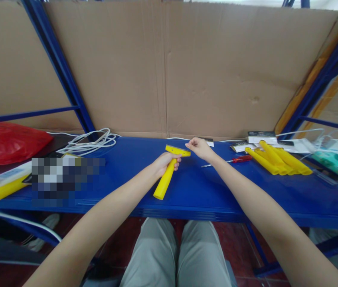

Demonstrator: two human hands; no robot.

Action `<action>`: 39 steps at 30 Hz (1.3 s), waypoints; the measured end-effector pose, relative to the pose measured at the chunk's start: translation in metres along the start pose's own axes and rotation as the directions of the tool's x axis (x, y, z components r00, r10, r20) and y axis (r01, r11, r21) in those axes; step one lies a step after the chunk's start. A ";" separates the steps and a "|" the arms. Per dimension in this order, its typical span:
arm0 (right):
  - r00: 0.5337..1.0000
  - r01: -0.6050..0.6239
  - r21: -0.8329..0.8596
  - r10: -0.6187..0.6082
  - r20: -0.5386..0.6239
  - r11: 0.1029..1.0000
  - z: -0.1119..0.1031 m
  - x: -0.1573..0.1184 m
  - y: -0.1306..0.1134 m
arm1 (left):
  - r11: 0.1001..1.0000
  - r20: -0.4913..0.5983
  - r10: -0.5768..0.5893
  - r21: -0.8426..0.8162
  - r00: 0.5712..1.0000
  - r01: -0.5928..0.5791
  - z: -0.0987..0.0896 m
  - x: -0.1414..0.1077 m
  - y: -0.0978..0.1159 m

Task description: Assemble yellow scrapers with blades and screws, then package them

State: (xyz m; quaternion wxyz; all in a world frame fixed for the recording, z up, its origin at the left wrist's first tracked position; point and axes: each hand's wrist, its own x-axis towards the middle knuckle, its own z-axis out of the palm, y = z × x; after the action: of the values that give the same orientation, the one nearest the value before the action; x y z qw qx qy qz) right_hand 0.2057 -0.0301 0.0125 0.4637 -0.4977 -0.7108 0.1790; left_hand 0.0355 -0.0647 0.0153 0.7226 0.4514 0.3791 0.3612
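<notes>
A yellow T-shaped scraper (164, 181) is gripped near its head by my left hand (166, 161), its handle slanting down toward the table's front edge. My right hand (199, 147) is just right of the scraper head, fingers pinched together; anything between them is too small to make out. To the right, a screwdriver with a red handle (242, 158) lies on the blue table (133, 171), its shaft pointing left.
Several yellow handles (279, 159) are piled at the right, by small black and white boxes (261, 137). A green packet (333, 162) lies farther right. At the left are a coiled white cable (97, 140), a red bag (10, 143) and another yellow piece (7, 189). Cardboard (165, 71) stands behind.
</notes>
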 end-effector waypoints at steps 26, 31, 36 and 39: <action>0.988 0.098 0.040 -0.102 0.119 0.994 0.005 -0.005 -0.010 | 0.996 0.016 0.056 -0.072 0.998 -0.054 -0.002 0.001 0.000; 0.993 0.050 0.042 -0.054 0.106 0.998 0.008 -0.005 -0.009 | 0.997 0.006 0.061 -0.056 0.998 -0.061 -0.002 0.002 0.000; 0.986 -0.043 0.065 0.032 0.161 0.997 0.007 -0.006 -0.009 | 0.997 -0.004 0.064 -0.043 0.998 -0.064 -0.001 0.001 -0.001; 0.982 -0.110 0.096 0.093 0.163 0.989 0.007 -0.008 -0.011 | 0.997 -0.018 0.068 -0.023 0.998 -0.069 0.000 0.001 -0.001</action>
State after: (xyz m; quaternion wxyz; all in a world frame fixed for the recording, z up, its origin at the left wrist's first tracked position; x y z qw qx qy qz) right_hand 0.1943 -0.0399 0.0128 0.4216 -0.4926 -0.7087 0.2782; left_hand 0.0362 -0.0641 0.0146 0.7118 0.4525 0.3652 0.3939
